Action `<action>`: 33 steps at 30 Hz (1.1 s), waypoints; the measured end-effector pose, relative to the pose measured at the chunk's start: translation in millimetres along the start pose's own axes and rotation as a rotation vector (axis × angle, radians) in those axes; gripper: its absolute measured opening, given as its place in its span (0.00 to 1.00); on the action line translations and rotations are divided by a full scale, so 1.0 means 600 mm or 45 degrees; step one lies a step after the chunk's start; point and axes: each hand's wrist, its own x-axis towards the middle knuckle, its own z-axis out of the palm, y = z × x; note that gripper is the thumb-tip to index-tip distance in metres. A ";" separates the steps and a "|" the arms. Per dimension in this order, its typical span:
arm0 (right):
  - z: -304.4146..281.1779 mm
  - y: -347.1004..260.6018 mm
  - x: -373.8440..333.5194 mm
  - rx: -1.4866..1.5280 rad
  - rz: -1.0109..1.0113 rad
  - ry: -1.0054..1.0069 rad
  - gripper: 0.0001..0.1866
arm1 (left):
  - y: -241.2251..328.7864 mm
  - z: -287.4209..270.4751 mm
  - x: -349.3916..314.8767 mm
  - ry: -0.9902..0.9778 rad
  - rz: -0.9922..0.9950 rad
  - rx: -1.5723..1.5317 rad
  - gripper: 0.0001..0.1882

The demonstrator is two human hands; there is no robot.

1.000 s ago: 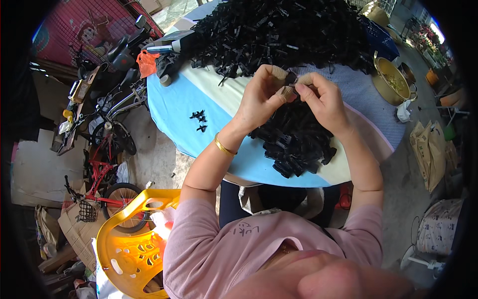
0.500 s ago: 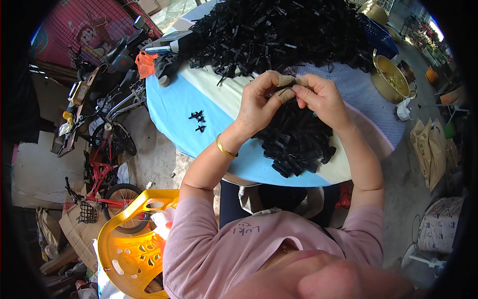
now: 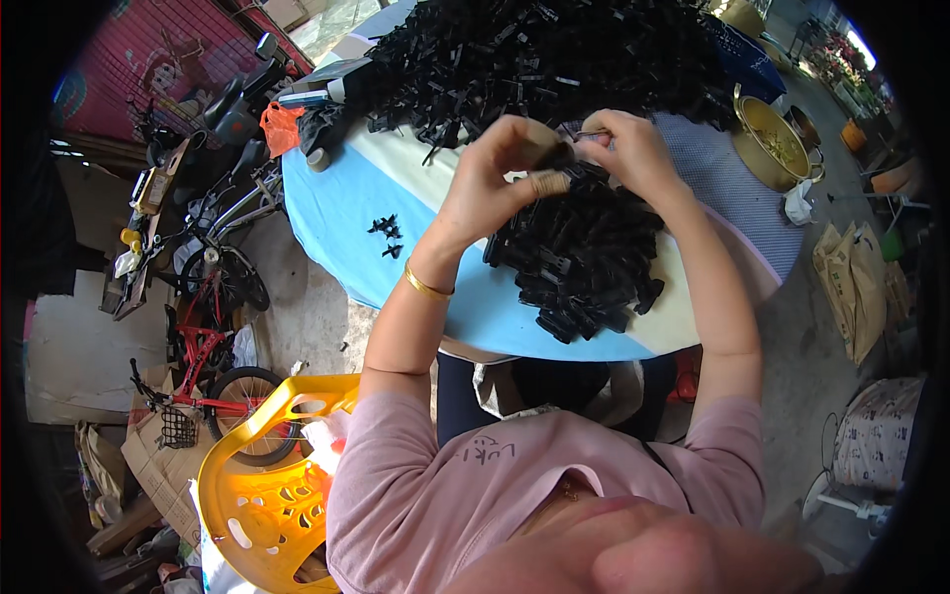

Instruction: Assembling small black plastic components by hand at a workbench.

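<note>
Above the table my left hand point(image 3: 495, 178), with tan tape on its thumb and finger, is curled round a small black plastic piece point(image 3: 560, 155), partly blurred. Close beside it, my right hand point(image 3: 638, 153) pinches with thumb and forefinger; a thin dark bit shows at its tips, too small to name. Just below both hands lies a small heap of black plastic pieces point(image 3: 584, 267), close to the table's near edge. A much larger heap of black pieces point(image 3: 534, 69) covers the far side. Several tiny black bits point(image 3: 387, 234) lie apart on the blue cloth at the left.
The round table has a striped cloth point(image 3: 336, 223). An orange plastic bag point(image 3: 281, 129) sits at its left edge. Right of the table stands a gold-coloured pot point(image 3: 762, 144). A yellow plastic chair point(image 3: 262, 495) and a red bicycle point(image 3: 203, 346) are at the left.
My hands have parted slightly. The left fingers have opened wider from the thumb around a black piece, and the right hand has lifted a little away. Both have shifted slightly farther from me.
</note>
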 end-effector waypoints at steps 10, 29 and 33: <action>0.068 0.034 0.023 -0.190 0.038 -0.250 0.17 | -0.025 -0.006 0.005 -0.045 -0.162 0.087 0.14; -0.015 -0.068 -0.030 0.640 -0.003 -0.139 0.08 | -0.035 -0.025 0.014 -0.192 -0.294 -0.447 0.18; -0.010 -0.066 -0.033 0.815 -0.120 -0.230 0.10 | -0.033 -0.022 0.012 -0.162 -0.333 -0.458 0.14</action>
